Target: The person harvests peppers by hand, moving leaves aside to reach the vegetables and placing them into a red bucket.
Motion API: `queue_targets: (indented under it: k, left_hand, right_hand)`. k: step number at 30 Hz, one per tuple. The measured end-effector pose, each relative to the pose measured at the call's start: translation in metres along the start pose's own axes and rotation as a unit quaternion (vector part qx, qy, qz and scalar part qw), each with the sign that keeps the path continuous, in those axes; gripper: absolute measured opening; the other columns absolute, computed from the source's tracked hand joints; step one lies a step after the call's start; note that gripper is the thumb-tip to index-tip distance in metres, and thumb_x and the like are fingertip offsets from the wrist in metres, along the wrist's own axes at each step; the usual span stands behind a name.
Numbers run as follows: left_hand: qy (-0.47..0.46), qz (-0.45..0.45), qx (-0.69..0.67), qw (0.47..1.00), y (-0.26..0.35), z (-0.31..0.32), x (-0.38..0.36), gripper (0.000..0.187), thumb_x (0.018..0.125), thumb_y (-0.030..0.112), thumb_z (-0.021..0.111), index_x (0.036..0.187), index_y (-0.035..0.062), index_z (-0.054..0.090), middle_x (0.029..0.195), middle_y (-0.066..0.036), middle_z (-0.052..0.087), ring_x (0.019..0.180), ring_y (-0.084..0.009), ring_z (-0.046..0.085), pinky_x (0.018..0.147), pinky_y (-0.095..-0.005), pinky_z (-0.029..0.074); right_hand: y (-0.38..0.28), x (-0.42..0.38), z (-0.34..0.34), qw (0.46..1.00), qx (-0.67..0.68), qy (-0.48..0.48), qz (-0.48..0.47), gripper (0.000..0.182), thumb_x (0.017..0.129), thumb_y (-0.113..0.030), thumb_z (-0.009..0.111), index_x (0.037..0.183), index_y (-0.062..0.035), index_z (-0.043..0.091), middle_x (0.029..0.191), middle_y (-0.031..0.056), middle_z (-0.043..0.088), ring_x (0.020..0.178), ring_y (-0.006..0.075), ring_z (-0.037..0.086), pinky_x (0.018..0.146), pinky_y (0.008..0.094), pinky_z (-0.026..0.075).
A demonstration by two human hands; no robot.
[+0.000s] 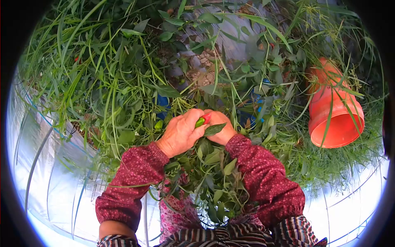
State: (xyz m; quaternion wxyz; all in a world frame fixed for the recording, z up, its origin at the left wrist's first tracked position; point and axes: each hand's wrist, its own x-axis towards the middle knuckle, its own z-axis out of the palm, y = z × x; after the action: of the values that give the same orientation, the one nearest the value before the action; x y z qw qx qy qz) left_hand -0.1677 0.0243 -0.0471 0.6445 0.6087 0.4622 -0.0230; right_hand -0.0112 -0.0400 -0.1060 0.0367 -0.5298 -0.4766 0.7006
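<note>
Dense green foliage [119, 78] surrounds the left hand [180, 132], its grip curled around a red-and-green pepper [200, 122] whose long axis slants upward toward the adjoining right hand [222, 123], whose grip cannot be told.

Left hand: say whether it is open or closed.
Closed: the left hand has bent fingers, with a pepper showing between them and the thumb.

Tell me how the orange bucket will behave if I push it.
The bucket will probably roll, since its wall is round and it seems to lie on its side. It may swing in an arc rather than run straight, because it narrows away from the mouth. It is likely light for its size: the visible inside looks hollow.
</note>
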Motion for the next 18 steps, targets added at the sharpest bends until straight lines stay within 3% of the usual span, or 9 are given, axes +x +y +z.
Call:
queue_targets:
  k: [1,6,7,8,9,10,14,16,18]
  left_hand:
    - [0.008,-0.004,0.002,1.0,0.002,-0.001,0.0,0.029,0.083,0.017,0.061,0.105,0.0049,0.046,0.089,-0.016,0.058,0.085,-0.0376,0.059,0.07,-0.043,0.047]
    - [0.015,-0.014,-0.024,1.0,0.009,-0.004,-0.001,0.028,0.084,0.018,0.061,0.103,0.0047,0.046,0.083,-0.016,0.057,0.076,-0.0355,0.059,0.065,-0.0394,0.046]
    - [0.008,-0.067,-0.132,0.989,0.025,-0.009,0.002,0.027,0.085,0.018,0.061,0.102,0.0045,0.046,0.075,-0.015,0.055,0.071,-0.0321,0.059,0.062,-0.037,0.045]
    - [0.001,-0.066,-0.13,0.989,0.04,-0.013,0.013,0.027,0.085,0.018,0.061,0.102,0.0045,0.046,0.075,-0.015,0.055,0.071,-0.0321,0.059,0.062,-0.037,0.045]
    - [0.016,-0.025,-0.132,0.991,0.055,-0.017,0.03,0.025,0.085,0.019,0.06,0.1,0.0037,0.046,0.073,-0.014,0.054,0.069,-0.0306,0.059,0.061,-0.0362,0.045]
    - [0.042,0.015,-0.129,0.991,0.058,-0.023,0.044,0.024,0.086,0.02,0.06,0.097,0.003,0.046,0.071,-0.013,0.054,0.068,-0.0292,0.058,0.061,-0.0355,0.044]
    - [0.101,-0.12,0.03,0.987,-0.023,-0.027,0.1,0.032,0.085,0.029,0.057,0.093,-0.001,0.051,0.076,-0.018,0.06,0.074,-0.0333,0.061,0.066,-0.0416,0.046]
    - [0.15,-0.154,0.214,0.953,-0.064,-0.03,0.12,0.035,0.084,0.029,0.056,0.097,-0.0028,0.051,0.093,-0.024,0.06,0.082,-0.0378,0.062,0.072,-0.0434,0.048]
    - [0.091,-0.244,0.34,0.904,-0.095,-0.036,0.135,0.036,0.085,0.022,0.053,0.109,-0.0042,0.05,0.118,-0.03,0.052,0.09,-0.0376,0.063,0.073,-0.041,0.052]
  right_hand:
    - [-0.003,0.001,-0.001,0.998,-0.01,-0.018,0.063,0.023,0.071,-0.026,0.065,0.077,-0.0041,0.061,0.084,0.0162,0.058,0.081,0.0367,0.057,0.07,0.045,0.045]
    - [-0.015,0.0,-0.011,0.998,-0.005,-0.035,0.056,0.025,0.066,-0.018,0.07,0.086,-0.0062,0.062,0.088,0.017,0.06,0.087,0.0353,0.058,0.074,0.0425,0.046]
    - [-0.008,-0.004,-0.006,0.999,-0.008,-0.029,0.043,0.028,0.064,-0.014,0.07,0.09,-0.0061,0.061,0.089,0.0174,0.061,0.088,0.0353,0.058,0.075,0.0424,0.047]
    - [0.001,-0.009,0.005,0.999,-0.008,-0.02,0.032,0.032,0.063,-0.009,0.07,0.093,-0.006,0.061,0.09,0.0179,0.061,0.089,0.0353,0.059,0.077,0.0424,0.047]
    - [0.023,-0.011,0.036,0.994,0.06,0.024,0.093,0.037,0.06,-0.002,0.068,0.095,-0.0025,0.06,0.088,0.0179,0.062,0.088,0.0354,0.06,0.079,0.0428,0.048]
    - [0.025,-0.007,0.039,0.997,0.012,0.028,0.069,0.032,0.062,-0.001,0.067,0.094,0.0001,0.06,0.088,0.0188,0.062,0.086,0.0357,0.06,0.078,0.0433,0.048]
    - [-0.003,0.002,0.009,0.995,-0.095,-0.013,0.024,0.021,0.07,-0.005,0.065,0.088,0.0035,0.061,0.086,0.0208,0.061,0.083,0.0365,0.06,0.074,0.044,0.049]
    - [-0.005,0.001,0.007,0.994,-0.083,-0.05,0.046,0.022,0.074,-0.014,0.065,0.088,0.0025,0.061,0.087,0.0196,0.06,0.083,0.0366,0.06,0.073,0.0448,0.048]
    - [-0.014,-0.002,0.003,0.994,-0.087,-0.045,0.052,0.024,0.076,-0.018,0.065,0.088,0.0021,0.06,0.088,0.0194,0.06,0.082,0.0368,0.06,0.073,0.0453,0.048]
